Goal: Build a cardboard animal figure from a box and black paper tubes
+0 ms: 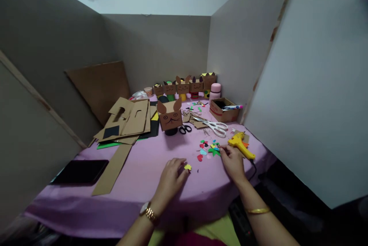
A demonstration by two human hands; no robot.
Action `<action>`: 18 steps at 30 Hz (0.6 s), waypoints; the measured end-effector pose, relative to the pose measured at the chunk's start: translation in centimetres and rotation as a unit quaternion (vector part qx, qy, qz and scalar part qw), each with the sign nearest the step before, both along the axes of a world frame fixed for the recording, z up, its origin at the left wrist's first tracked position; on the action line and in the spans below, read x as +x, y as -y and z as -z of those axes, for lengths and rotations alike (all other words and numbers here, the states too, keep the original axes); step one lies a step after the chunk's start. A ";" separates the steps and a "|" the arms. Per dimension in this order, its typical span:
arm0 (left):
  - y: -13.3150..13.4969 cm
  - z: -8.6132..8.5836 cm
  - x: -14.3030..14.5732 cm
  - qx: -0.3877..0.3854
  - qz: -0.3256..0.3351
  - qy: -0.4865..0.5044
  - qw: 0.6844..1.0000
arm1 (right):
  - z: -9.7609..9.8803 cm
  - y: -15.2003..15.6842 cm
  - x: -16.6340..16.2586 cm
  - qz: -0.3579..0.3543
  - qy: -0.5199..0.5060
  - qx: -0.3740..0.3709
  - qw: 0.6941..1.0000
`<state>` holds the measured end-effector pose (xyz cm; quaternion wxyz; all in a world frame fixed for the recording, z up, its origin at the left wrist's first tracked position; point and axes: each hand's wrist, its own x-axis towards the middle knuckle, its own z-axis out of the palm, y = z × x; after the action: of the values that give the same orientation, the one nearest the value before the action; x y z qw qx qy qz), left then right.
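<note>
My left hand (171, 175), with a watch on its wrist, rests low over the table with a small yellow paper cutout (188, 167), flower-like in shape, between thumb and forefinger. To its right, my right hand (232, 160) reaches into a scatter of small paper cutouts, its fingertips pinched at the right side of the pile. A green star-shaped cutout (214, 151) lies against those fingertips; whatever they grip is too small to make out. Red hearts, one red heart (200, 158) at the near edge, and light blue pieces lie close by. A cardboard box cat head (170, 117) stands beyond both hands.
A yellow glue gun (241, 145) lies right of my right hand, its cord trailing down. White scissors (215, 126) and black scissors (185, 129) lie farther back. Cardboard sheets (135, 119) and a black tablet (82, 172) occupy the left. Several box-headed figures (183, 86) line the back.
</note>
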<state>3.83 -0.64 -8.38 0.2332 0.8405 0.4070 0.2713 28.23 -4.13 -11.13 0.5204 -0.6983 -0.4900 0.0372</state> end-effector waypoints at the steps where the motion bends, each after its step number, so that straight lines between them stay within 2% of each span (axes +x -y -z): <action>1: 0.0 0.0 -0.1 -0.001 -0.002 0.001 1.000 | 0.0 0.0 0.0 0.000 -0.002 0.000 1.000; 7: 0.2 -0.4 0.2 0.005 0.010 0.004 1.000 | -0.3 0.2 -0.2 -0.001 -0.006 0.002 1.000; 12: -0.1 -0.5 0.1 -0.012 -0.014 0.055 0.998 | -0.3 0.2 -0.2 0.001 -0.009 0.004 1.000; 15: -1.9 -0.3 -0.3 -0.039 -0.078 0.108 0.990 | -0.2 0.2 -0.2 0.002 -0.014 0.001 1.000; 18: -5.6 -0.1 -0.5 -0.095 -0.151 0.157 0.971 | -0.1 0.2 -0.2 0.000 -0.020 -0.005 1.000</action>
<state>3.37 4.93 -8.32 0.3294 0.6904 0.5113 0.3917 28.06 -4.35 -11.04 0.5269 -0.6998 -0.4794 0.0540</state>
